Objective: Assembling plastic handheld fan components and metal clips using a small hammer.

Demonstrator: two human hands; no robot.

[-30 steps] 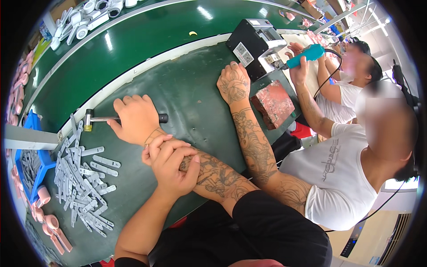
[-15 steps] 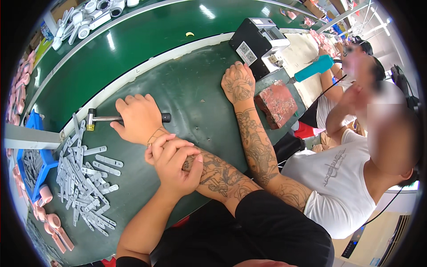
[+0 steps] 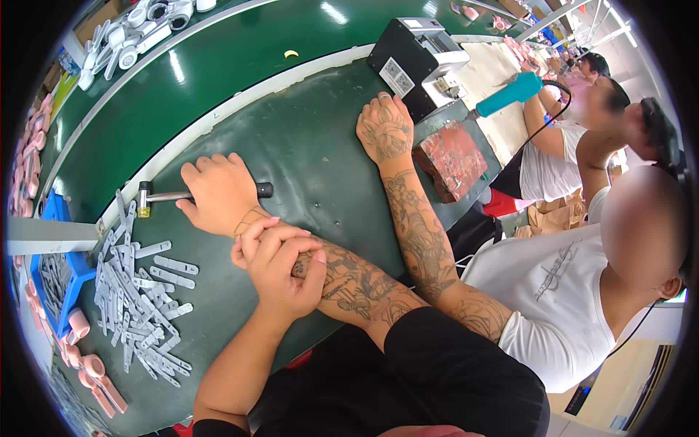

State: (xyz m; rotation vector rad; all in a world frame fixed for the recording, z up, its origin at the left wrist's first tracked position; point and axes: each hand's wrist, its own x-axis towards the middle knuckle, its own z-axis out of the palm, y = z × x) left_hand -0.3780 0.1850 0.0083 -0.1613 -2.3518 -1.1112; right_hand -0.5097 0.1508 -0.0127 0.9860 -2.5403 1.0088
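Hammer (image 3: 166,197) lies flat on the green desk (image 3: 313,149), two-toned head to the left, black grip end to the right. Right hand (image 3: 222,193): palm down across the hammer's handle, fingers loosely bent; cannot tell whether it grips, since the palm hides the shaft. Left hand (image 3: 284,269): nearer the wearer than the hammer, fingers and thumb clasped about the right forearm (image 3: 357,282) near the wrist.

Handling note (judgement): a sound hold would want the right fingers wrapped around the hammer's grip end and the left hand off the forearm, well away from the head.

Grey strips (image 3: 142,306) heap on the near side of the hammer's head, the uppermost just beside it.

Labels: black machine (image 3: 410,52), right of and beyond the hammer, bears a white label (image 3: 397,77) with a square black code. White shirt (image 3: 561,313), well right of the hammer, carries dark script, distorted by folds. No marking made out on the hammer.
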